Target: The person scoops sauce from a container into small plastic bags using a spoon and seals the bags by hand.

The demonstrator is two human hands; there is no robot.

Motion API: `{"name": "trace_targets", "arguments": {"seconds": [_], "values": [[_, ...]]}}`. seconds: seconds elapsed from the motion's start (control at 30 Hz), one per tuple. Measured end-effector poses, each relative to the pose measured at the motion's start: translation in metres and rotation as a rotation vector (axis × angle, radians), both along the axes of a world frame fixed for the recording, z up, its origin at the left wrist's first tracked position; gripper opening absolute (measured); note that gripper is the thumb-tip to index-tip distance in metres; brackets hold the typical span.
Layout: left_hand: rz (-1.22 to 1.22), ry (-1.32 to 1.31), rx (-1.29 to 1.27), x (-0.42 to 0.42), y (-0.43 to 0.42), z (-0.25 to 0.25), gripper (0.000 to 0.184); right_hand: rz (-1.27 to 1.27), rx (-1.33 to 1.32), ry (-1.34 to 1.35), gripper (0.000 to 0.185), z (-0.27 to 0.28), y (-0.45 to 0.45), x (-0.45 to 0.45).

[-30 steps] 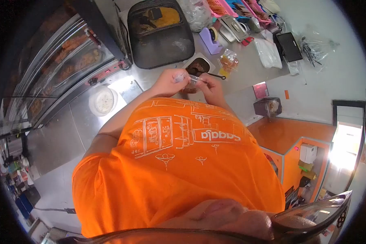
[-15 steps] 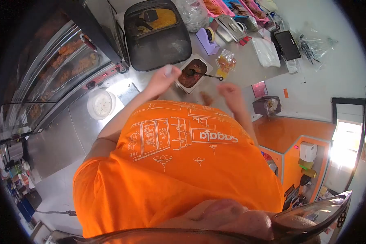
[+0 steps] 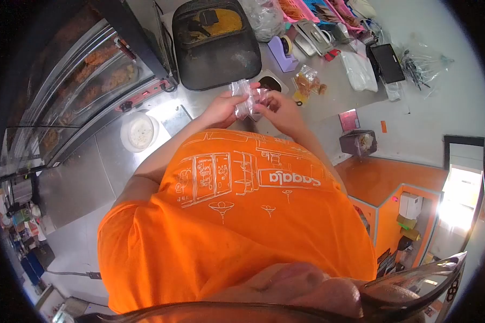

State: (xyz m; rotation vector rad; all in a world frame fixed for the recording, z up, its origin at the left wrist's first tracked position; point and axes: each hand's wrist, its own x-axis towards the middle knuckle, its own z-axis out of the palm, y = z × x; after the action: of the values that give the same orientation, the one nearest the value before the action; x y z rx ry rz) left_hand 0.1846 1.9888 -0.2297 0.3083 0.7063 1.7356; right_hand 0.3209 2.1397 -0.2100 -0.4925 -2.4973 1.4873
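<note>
clear plastic bag: thin and crumpled, it (image 3: pixel 241 102) lay between the two hands; whether it was one bag or several layers, i could not tell.
left hand: (image 3: pixel 220 111) curled lightly round the bag from its nine o'clock side, thumb and fingers nearly closed on the film.
right hand: (image 3: pixel 285 114) reached in from about four o'clock, thumb and forefinger pinched close together on the film at the bag's three o'clock side; the other fingers were partly hidden.
grip risk: film that slick could have slipped from so light a hold, or torn if both hands had tugged hard against each other.
bag mouth: i could not tell whether it was open; layers clinging together could have made it hard to part.
sauce pan: (image 3: pixel 270 82) it sat at one o'clock from the bag, just beside the fingers, so a dipped edge or knuckle could have been smeared.
food packet: (image 3: pixel 307 82) it lay at two o'clock, beyond the pan; a swinging right wrist might have nudged it.
tape dispenser: (image 3: pixel 282 55) it stood at one o'clock, farther off, probably a lesser hazard.
</note>
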Motion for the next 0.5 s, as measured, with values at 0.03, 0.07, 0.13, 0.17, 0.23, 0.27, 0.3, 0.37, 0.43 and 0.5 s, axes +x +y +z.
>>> {"name": "trace_targets", "arguments": {"seconds": [0.03,0.07,0.13,0.17,0.23,0.27,0.3,0.37,0.43,0.5], "values": [[0.004,0.03,-0.016,0.001,0.0,0.0,0.042,0.01,0.005,-0.043,0.014,-0.004,-0.007,-0.003],[0.023,0.021,-0.034,0.0,0.0,-0.002,0.04,-0.025,-0.115,0.008,0.012,-0.022,-0.006,-0.006],[0.068,-0.002,-0.065,-0.001,0.0,-0.009,0.035,-0.067,-0.202,0.097,0.011,-0.034,-0.003,-0.004],[0.159,-0.02,-0.147,-0.002,-0.001,-0.013,0.032,-0.087,-0.246,0.14,0.011,-0.031,-0.004,-0.003],[0.339,-0.058,-0.312,-0.008,-0.002,-0.024,0.027,-0.218,-0.393,0.207,0.011,-0.024,-0.003,0.0],[0.28,-0.137,-0.219,-0.015,-0.006,-0.041,0.026,-0.286,-0.466,0.241,0.011,-0.017,-0.003,0.002],[0.219,-0.213,-0.125,-0.026,-0.011,-0.064,0.024,-0.281,-0.453,0.235,0.012,-0.013,-0.002,0.004],[0.143,-0.19,-0.111,-0.027,-0.011,-0.056,0.024,-0.272,-0.422,0.225,0.014,-0.006,0.001,0.009],[0.116,0.006,-0.277,-0.006,-0.011,-0.002,0.025,-0.212,-0.424,0.213,0.015,0.002,-0.003,0.011],[-0.114,0.1,-0.211,-0.006,-0.009,-0.006,0.025,-0.173,-0.484,0.207,0.016,0.002,-0.009,0.013]]}}
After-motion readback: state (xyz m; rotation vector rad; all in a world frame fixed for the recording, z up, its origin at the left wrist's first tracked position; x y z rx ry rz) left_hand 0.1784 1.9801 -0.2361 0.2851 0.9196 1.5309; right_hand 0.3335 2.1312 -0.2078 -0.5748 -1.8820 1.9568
